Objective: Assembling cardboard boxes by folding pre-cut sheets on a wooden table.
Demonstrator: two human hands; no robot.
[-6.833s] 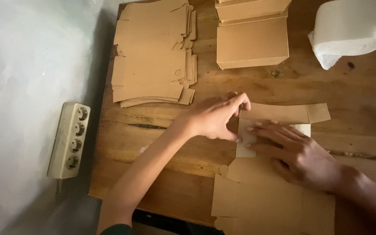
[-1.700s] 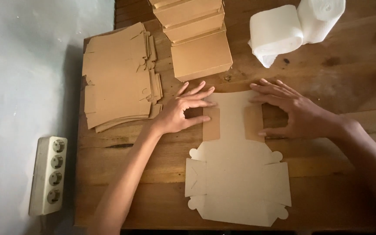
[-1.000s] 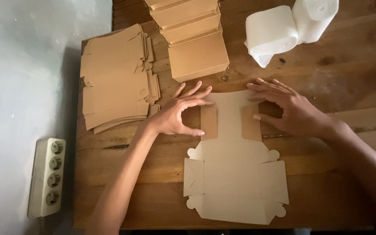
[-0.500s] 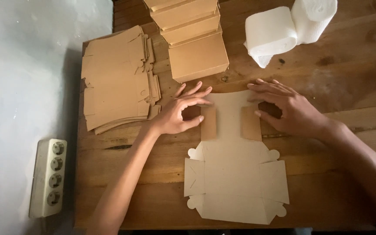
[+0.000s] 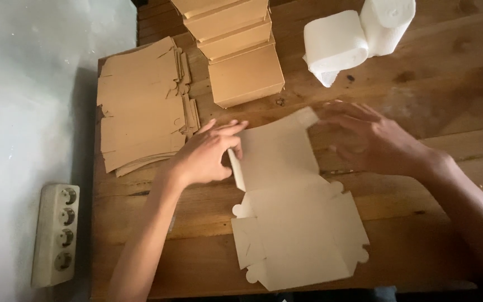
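A flat, pale die-cut cardboard box blank (image 5: 292,223) lies on the wooden table (image 5: 448,100) in front of me. My left hand (image 5: 205,156) pinches the blank's upper left side flap and holds it raised on edge. My right hand (image 5: 373,140) hovers, blurred, over the blank's upper right edge, with its fingers spread near the right flap. Whether it touches the card is unclear.
A stack of flat brown blanks (image 5: 141,106) lies at the left. A row of folded brown boxes (image 5: 236,50) stands at the top centre. Two white paper rolls (image 5: 359,36) sit at the top right. A white power strip (image 5: 57,235) lies on the grey surface beside the table.
Both side flaps were pressed flat under my hands. Now the left flap stands raised in my left hand and my right hand has lifted and shifted right.
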